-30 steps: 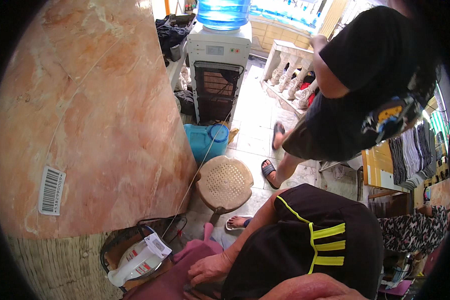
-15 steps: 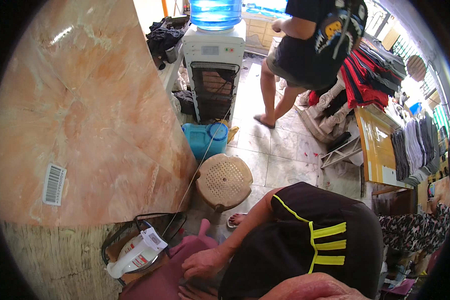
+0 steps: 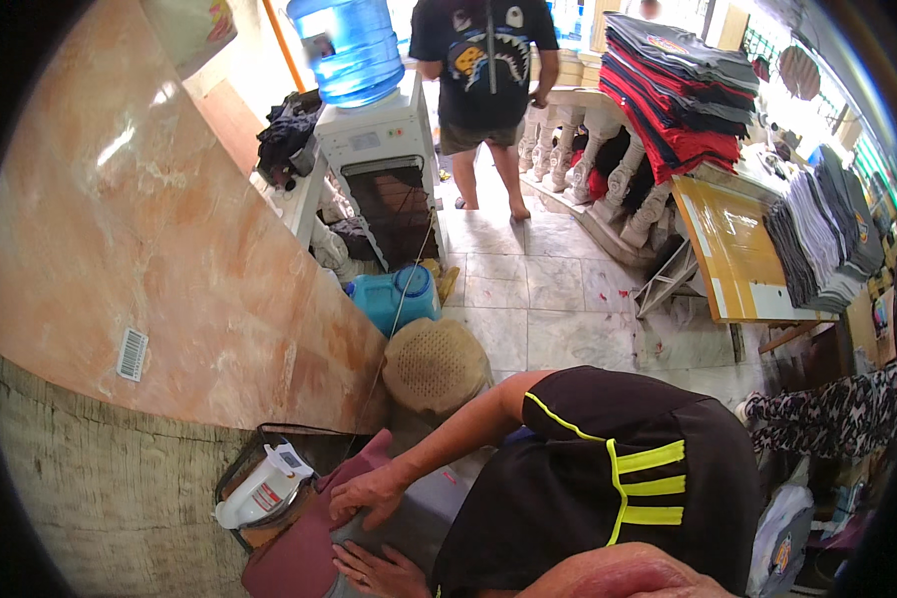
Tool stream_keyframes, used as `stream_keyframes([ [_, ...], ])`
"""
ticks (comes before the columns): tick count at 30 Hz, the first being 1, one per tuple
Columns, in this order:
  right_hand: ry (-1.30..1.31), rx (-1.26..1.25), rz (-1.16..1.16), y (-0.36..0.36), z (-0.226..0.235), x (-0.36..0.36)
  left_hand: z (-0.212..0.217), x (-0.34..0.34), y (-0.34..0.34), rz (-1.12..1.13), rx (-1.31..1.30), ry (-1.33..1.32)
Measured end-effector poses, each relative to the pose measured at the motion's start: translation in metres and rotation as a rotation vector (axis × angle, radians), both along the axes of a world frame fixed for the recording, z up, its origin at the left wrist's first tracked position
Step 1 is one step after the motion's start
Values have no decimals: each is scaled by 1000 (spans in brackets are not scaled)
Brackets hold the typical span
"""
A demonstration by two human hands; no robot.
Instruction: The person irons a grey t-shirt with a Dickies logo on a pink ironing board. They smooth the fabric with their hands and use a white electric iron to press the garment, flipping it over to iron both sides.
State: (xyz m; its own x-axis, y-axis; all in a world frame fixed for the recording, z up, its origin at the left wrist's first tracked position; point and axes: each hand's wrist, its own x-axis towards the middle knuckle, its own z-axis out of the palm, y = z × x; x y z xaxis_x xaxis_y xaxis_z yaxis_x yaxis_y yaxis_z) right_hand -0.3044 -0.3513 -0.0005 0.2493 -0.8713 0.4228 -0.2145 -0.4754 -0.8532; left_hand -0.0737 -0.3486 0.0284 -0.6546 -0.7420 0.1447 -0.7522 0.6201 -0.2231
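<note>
My right hand (image 3: 367,495) reaches left from a black short sleeve with yellow stripes. Its palm faces down and its bent fingers and thumb are apart, touching the cloth where a maroon cloth (image 3: 294,553) meets a grey cloth (image 3: 424,508). Just below it, my left hand (image 3: 384,572) lies flat with fingers spread on the grey cloth; its forearm is mostly hidden. Beside the maroon cloth, a white clothes iron (image 3: 266,490) with a dark cord rests on a brown pad. My black-shirted shoulder covers much of the lower middle.
A pink marbled panel (image 3: 209,269) fills the left. Beyond stand a plastic stool (image 3: 437,366), blue jug (image 3: 394,297) and water dispenser (image 3: 377,135) with a thin cord. Folded clothes (image 3: 673,95) stand right, near more stacks (image 3: 817,229). Another person (image 3: 485,70) stands at the far side.
The view has shifted. The other person has walked farther off. My right hand's fingers have loosened and spread, and my left hand shows more fully on the grey cloth.
</note>
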Motion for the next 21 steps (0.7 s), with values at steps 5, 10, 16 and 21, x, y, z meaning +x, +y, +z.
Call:
stream_keyframes([
  [5,29,-148,-129,45,23,-15,-28,20,-18,-82,-110,38],
  [10,36,49,-493,125,-6,-74,-19,8,-18,55,88,-87],
  [16,187,478,-919,273,-99,-154,15,-1,5,-79,-78,99],
  [21,499,1167,-718,438,-234,-184,21,-7,5,-61,24,107],
])
